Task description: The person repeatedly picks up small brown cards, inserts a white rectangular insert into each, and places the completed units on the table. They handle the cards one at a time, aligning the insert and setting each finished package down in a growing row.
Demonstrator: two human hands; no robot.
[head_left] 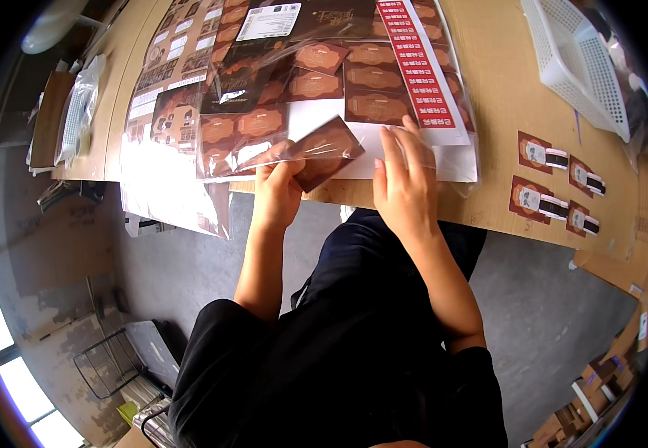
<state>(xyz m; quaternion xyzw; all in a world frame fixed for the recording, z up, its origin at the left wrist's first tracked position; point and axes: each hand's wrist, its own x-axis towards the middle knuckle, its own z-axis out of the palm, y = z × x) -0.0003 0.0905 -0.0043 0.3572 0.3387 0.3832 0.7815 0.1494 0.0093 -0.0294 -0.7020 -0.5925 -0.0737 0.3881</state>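
My left hand [279, 179] is closed on a reddish-brown printed card [329, 154], tilted at the near edge of the table. Clear plastic film [242, 166] runs across that hand and the card; whether the card is inside it I cannot tell. My right hand [407, 175] has its fingers apart, the tips resting on the film over the white sheet beside several more brown cards [378, 78]. A sheet with a strip of red labels [419, 71] lies just beyond those fingertips.
To the right lie several small brown cards with black-and-white pieces [533, 199]. A white perforated basket [574, 67] stands at the far right. Printed brown sheets [175, 67] spread to the left, their wrapping [189, 213] overhanging the wooden table's [496, 97] near edge.
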